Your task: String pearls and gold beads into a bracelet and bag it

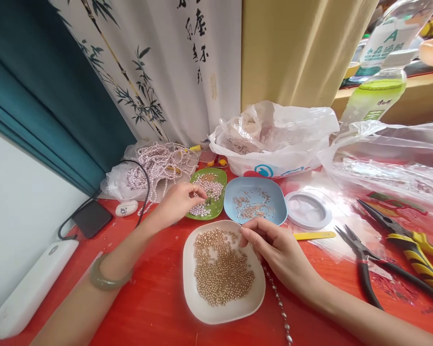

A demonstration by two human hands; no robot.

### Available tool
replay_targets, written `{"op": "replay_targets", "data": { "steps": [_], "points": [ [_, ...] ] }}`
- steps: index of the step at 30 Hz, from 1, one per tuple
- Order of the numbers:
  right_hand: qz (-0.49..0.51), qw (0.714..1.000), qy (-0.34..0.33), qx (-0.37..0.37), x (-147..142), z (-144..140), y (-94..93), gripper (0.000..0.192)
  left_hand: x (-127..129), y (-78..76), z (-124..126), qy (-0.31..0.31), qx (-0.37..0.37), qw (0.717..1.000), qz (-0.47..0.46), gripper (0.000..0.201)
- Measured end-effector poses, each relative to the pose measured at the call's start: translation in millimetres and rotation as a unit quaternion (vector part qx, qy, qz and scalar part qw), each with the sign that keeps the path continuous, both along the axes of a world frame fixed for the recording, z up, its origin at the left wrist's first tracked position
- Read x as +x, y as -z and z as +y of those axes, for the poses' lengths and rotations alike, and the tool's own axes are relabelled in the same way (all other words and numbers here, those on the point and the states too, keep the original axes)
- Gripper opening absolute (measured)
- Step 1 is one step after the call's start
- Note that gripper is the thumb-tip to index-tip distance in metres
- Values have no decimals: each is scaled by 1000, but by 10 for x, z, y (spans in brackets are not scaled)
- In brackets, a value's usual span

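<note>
My left hand [182, 202] reaches over the green plate [220, 192], its thumb and fingertips close together above the lilac and gold beads there. Whether a bead is between those fingertips is too small to make out. My right hand [274, 247] is closed in a pinch by the upper right rim of the cream plate [222, 315]. A beaded chain [283, 315] hangs from its fingers and runs down past that plate to the lower edge of the view. Gold beads [222, 276] cover much of the cream plate. Behind it, a blue plate [231, 192] holds small metal pins and beads.
Pliers with black handles [362, 259] and yellow-and-black pliers [411, 254] lie at right. Yellow tweezers [313, 235] lie near a clear round lid [308, 210]. Bead strands [159, 163], a white plastic bag [274, 139] and a black cable [147, 182] are farther back.
</note>
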State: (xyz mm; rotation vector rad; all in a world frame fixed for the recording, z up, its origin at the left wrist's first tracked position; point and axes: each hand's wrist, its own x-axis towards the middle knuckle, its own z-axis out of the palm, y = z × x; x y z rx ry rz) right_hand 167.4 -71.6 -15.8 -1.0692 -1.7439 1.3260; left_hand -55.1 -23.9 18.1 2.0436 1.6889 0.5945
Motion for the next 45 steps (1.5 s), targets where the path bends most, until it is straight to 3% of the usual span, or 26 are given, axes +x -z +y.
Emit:
{"op": "replay_targets", "data": {
  "steps": [6,10,12,15,19,22,33,45],
  "points": [
    [-1,1000,8,22,-1,1,1,23,37,167,15,43,50,990,127,16],
    [-5,1000,23,18,-9,-1,-8,25,78,213,5,34,77,987,140,15],
    [-1,999,28,24,-11,1,-10,25,106,196,-12,15,76,993,84,14],
    [14,1000,20,6,-12,5,-10,24,198,152,-69,-2,21,996,-84,14],
    [44,996,-3,-78,-16,-3,-26,23,371,117,-185,-3,-154,945,-288,18],
    [63,992,-11,-112,-22,-19,-43,22,454,110,-248,-24,-208,907,-366,15],
    [83,987,1,-140,-27,-5,-30,21,445,161,-246,-33,-236,857,-457,12],
    [63,988,2,-142,-24,-16,-39,20,444,163,-250,-35,-232,856,-460,12]
  ]
}}
